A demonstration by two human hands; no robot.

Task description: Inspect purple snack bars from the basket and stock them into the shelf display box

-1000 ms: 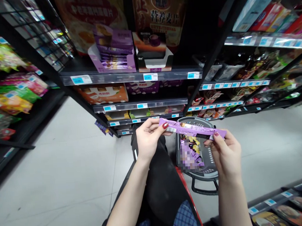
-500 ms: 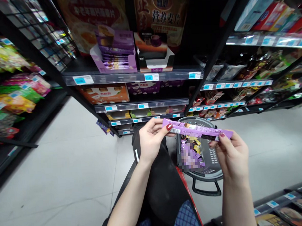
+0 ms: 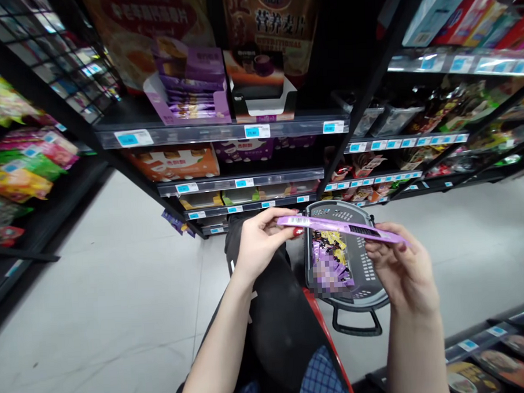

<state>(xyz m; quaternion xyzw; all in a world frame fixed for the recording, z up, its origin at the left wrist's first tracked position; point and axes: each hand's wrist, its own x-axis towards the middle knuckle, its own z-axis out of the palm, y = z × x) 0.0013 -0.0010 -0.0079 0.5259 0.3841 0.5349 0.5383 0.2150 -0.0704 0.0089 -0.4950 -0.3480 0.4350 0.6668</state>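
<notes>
A long, slim purple stick packet [image 3: 333, 224] is stretched level between my two hands, turned so that a narrow side with a barcode and a dark printed panel shows. My left hand [image 3: 261, 237] pinches its left end between thumb and fingers. At the other end, my right hand [image 3: 404, 265] grips it, fingers curled beneath. Below the packet, a grey shopping basket [image 3: 364, 299] stands on the floor, with purple and yellow packets [image 3: 330, 263] inside, partly blurred out. On the shelf ahead, an open purple display box [image 3: 190, 86] holds similar stick packets.
Beside that box stands a brown and white display carton [image 3: 261, 83]. Lower down are orange cartons [image 3: 173, 162] and shelf rails with price tags [image 3: 257, 131]. Bagged snacks [image 3: 17, 155] fill a rack at left. Another shelf edge [image 3: 481, 340] juts in at lower right.
The packet has been rolled between my hands, so its narrow side now shows instead of its broad face. My right hand has turned and dropped slightly. The view has shifted a little.
</notes>
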